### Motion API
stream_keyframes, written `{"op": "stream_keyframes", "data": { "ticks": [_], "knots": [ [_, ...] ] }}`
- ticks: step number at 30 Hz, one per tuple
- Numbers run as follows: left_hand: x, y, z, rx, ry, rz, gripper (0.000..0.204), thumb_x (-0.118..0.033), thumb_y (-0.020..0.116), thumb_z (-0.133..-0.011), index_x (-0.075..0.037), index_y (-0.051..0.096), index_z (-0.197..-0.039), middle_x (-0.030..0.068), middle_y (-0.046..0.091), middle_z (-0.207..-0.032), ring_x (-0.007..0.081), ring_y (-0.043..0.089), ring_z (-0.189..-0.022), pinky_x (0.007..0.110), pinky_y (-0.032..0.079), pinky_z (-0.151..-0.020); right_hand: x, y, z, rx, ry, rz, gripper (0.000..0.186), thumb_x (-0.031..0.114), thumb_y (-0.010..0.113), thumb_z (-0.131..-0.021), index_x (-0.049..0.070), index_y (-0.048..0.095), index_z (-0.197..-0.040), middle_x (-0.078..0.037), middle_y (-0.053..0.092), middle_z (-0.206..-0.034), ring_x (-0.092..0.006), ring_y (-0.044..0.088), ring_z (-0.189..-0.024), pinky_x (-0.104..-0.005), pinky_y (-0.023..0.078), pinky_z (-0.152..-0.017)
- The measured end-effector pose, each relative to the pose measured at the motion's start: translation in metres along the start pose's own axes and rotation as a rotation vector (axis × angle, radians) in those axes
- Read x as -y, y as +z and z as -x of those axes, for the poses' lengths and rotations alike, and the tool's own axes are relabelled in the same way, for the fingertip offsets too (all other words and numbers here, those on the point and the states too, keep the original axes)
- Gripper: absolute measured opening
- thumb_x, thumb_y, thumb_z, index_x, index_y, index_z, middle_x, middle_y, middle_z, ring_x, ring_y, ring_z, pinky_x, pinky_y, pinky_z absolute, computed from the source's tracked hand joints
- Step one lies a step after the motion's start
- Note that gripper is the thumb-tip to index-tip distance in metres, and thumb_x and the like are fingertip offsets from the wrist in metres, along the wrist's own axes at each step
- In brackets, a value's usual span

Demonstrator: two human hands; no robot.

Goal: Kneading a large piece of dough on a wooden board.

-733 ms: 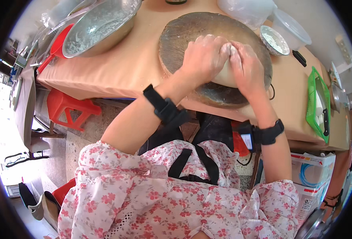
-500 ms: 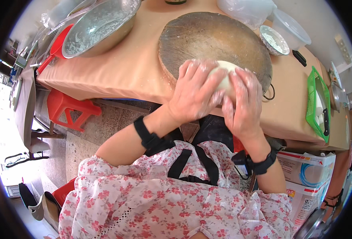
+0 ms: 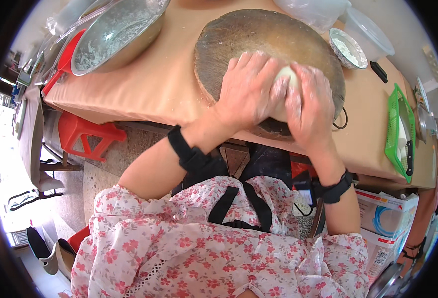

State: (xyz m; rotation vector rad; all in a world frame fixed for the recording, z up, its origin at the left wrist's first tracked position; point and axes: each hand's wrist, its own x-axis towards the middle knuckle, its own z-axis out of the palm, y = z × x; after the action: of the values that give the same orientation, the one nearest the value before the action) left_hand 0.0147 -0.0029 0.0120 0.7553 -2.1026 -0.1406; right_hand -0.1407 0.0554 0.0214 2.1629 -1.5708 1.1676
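Observation:
Between my two hands is a smooth, pale lump of dough on the near part of a round wooden chopping board. My left hand wraps over the dough's left side, its floury fingers pointing away from me. From the right, my right hand curls round the dough, thumb close to the left hand's thumb. Both palms press on it, and the fingers hide most of the lump. Flour whitens the fingers of both hands.
A large metal bowl dusted with flour stands far left, beside a red ladle. Beyond the board's right edge are a small bowl of flour and a clear plastic tub. A green basket holding a black-handled knife lies right.
Both hands have pushed forward and slightly right over the dough. My left fingers now reach farther across the board, and less of the dough's top shows.

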Motion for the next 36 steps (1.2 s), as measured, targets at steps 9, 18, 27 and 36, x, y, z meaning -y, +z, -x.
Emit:
{"op": "stream_keyframes", "data": {
  "ticks": [9,18,27,36],
  "knots": [
    [0.014,0.018,-0.041,0.17,-0.283,0.089,0.031,-0.031,0.046,-0.098,-0.009,0.064,-0.11,0.0184,0.063,-0.1,0.0389,0.057,-0.098,0.046,0.046,-0.087,-0.043,0.012,-0.035,0.062,0.162,-0.172,0.033,0.024,0.055,-0.092,0.001,0.062,-0.115,-0.021,0.064,-0.109,-0.04,0.061,-0.102,-0.0456,0.048,-0.087],
    [-0.014,-0.007,0.029,-0.052,0.122,0.014,0.04,-0.025,0.06,-0.087,-0.005,0.057,-0.122,0.0188,0.057,-0.115,0.0383,0.055,-0.105,0.046,0.042,-0.09,0.012,-0.017,0.031,-0.051,-0.082,-0.019,0.04,0.02,0.059,-0.088,0.002,0.058,-0.124,-0.019,0.057,-0.123,-0.0408,0.054,-0.114,-0.0463,0.043,-0.095],
    [-0.018,-0.012,0.048,-0.067,0.23,0.005,0.051,-0.031,0.065,-0.081,-0.006,0.056,-0.124,0.0203,0.054,-0.121,0.0377,0.055,-0.103,0.049,0.04,-0.091,0.021,-0.022,0.052,-0.029,-0.135,0.026,0.044,0.03,0.06,-0.09,0.004,0.057,-0.126,-0.019,0.053,-0.133,-0.0389,0.051,-0.122,-0.0495,0.037,-0.099],
    [0.012,0.016,-0.027,0.115,-0.191,0.136,0.038,-0.035,0.052,-0.095,-0.004,0.06,-0.117,0.0224,0.062,-0.106,0.0391,0.058,-0.102,0.046,0.045,-0.091,-0.032,0.002,-0.026,0.112,0.249,-0.192,0.04,0.031,0.056,-0.094,0.004,0.061,-0.122,-0.02,0.064,-0.114,-0.0376,0.062,-0.105,-0.0402,0.048,-0.088]
  ]
}}
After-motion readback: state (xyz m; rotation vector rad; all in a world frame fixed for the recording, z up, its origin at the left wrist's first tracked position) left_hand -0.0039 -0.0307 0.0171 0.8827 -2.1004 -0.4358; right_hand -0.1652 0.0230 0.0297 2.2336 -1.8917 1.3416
